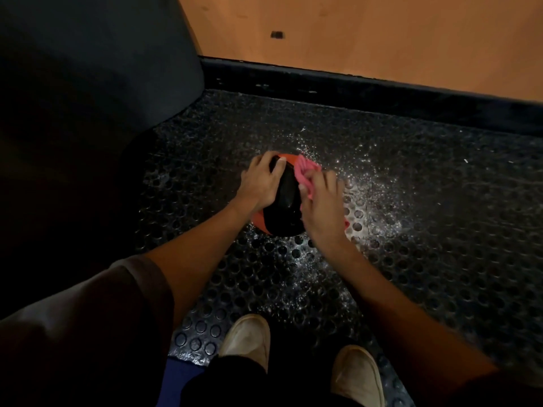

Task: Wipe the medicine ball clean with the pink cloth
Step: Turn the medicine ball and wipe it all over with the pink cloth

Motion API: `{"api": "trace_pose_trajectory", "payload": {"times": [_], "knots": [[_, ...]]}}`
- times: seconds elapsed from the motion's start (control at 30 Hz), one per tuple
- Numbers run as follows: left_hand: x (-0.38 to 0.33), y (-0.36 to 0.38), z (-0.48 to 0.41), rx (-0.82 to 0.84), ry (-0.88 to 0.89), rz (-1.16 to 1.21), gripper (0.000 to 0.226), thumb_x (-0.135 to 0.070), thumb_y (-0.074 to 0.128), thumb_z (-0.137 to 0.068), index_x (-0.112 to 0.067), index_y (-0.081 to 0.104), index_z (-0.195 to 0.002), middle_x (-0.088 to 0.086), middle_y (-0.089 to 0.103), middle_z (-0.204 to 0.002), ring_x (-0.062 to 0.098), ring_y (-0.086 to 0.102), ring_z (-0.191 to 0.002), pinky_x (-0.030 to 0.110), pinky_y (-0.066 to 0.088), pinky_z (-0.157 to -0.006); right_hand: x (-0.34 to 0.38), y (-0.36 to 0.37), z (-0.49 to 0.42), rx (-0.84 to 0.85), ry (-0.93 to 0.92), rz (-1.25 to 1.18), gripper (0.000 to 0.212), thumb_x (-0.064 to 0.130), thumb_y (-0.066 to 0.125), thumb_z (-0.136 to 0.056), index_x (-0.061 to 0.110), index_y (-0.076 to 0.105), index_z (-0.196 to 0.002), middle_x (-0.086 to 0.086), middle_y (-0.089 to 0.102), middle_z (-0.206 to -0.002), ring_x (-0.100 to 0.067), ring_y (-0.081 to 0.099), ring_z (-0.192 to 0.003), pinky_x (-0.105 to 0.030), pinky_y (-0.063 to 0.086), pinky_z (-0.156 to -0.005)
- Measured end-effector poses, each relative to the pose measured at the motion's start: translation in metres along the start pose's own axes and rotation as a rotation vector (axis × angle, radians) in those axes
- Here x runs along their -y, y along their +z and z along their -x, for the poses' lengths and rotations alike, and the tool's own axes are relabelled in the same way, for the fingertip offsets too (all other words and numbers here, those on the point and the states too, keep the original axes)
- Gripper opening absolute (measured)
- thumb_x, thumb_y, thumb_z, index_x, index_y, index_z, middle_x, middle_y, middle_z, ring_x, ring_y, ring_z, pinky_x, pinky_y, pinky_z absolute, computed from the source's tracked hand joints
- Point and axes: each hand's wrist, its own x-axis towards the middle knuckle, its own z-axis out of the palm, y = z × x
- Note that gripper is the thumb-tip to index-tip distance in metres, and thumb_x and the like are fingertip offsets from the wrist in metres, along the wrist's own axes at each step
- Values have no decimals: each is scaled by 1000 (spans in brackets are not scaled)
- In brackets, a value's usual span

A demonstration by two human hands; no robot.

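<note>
View from above, crouched over the floor. The medicine ball [286,201], black with orange panels, sits on a dark studded floor mat [426,230] ahead of my two pale shoes [249,339], well short of the black skirting [352,83] and the orange wall [382,30]. My left grip [260,183] cups the ball's left shoulder, fingers spread and curved over it, thumb laid across the top. My right grip [321,207] is closed on the bunched pink cloth [305,171] and presses it against the ball's right flank; a fold of cloth shows above my knuckles and a corner below my wrist, next to the mat. Glistening specks, apparently droplets, lie scattered on the mat around and to the right of the ball. Hazards, as I judge them: the ball is round and glossy, so a hard stroke from the right could roll or skid it out from under my left grip; the trailing corner may drag over the wet mat and carry dirt back; and the bunched cloth covers little surface, so the underside is likely to be missed unless the ball is turned.
</note>
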Motion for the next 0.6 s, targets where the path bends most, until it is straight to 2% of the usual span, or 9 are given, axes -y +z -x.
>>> {"api": "trace_pose_trajectory", "payload": {"times": [0.07,0.17,0.23,0.33,0.43,0.5,0.6], "knots": [[0,1,0,0,-17,10,42,-43,30,-104,-21,46,-136,12,47,-139,30,41,-131,52,29,-111,3,3,19,13,-9,-32,27,24,44,-100,10,53,-121,-9,45,-120,-19,36,-107,-29,31,-90],[2,5,1,-5,-34,14,44,-48,29,-103,-24,46,-136,12,46,-139,34,42,-129,54,29,-110,0,3,38,52,-18,-148,28,21,44,-99,7,49,-123,-9,39,-122,-22,40,-110,-36,42,-90],[1,6,2,-1,-65,11,48,-54,26,-101,-28,44,-136,11,44,-140,39,42,-129,55,30,-108,-2,-2,28,75,37,-215,29,20,43,-100,6,48,-125,-9,37,-122,-18,42,-111,-36,47,-90],[-2,9,3,-11,-129,12,54,-62,22,-95,-30,42,-134,10,42,-141,41,39,-129,57,33,-104,-6,-9,-4,-3,85,-179,29,20,39,-102,4,49,-124,-11,40,-120,-17,48,-101,-35,50,-84],[0,14,0,-21,-161,-44,71,-70,8,-83,-31,41,-131,5,39,-141,41,36,-127,55,34,-95,-4,-9,-19,-26,127,-114,28,18,40,-102,5,49,-125,-10,43,-121,-12,44,-97,-37,50,-84],[3,15,-8,-14,-201,-36,75,-71,6,-79,-30,41,-132,4,39,-142,41,36,-126,56,34,-94,6,-3,-4,-1,43,-74,31,17,45,-99,11,48,-130,-6,42,-124,-11,42,-104,-31,48,-88],[-2,10,-11,-5,-249,33,61,-65,17,-90,-28,41,-132,9,40,-141,41,35,-130,58,31,-100,12,15,39,163,-142,-60,40,15,52,-96,14,44,-135,-6,41,-124,-22,46,-106,-37,49,-86]]}}
